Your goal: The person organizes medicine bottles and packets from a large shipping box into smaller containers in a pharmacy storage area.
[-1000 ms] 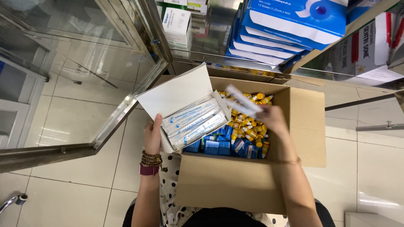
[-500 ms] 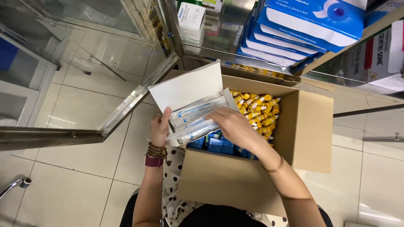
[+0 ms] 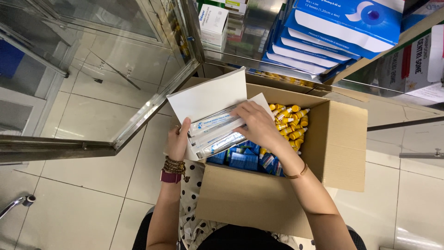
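Fingers of the left hand (image 3: 178, 142) grip a white open box (image 3: 208, 99) of long white packets (image 3: 216, 134); right hand (image 3: 256, 124) pinches one packet above the cardboard carton (image 3: 337, 143).

I see the open cardboard box (image 3: 277, 203) on my lap; small bottles (image 3: 289, 122) lie in its far right corner, flat cartons (image 3: 243, 159) nearer, a glass cabinet door (image 3: 92, 92) left, stacked boxes (image 3: 333, 32) behind.

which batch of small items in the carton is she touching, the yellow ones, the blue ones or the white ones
The long white packets: both the left hand and right hand hold that bundle, while the yellow tubes and blue boxes lie untouched in the cardboard carton.
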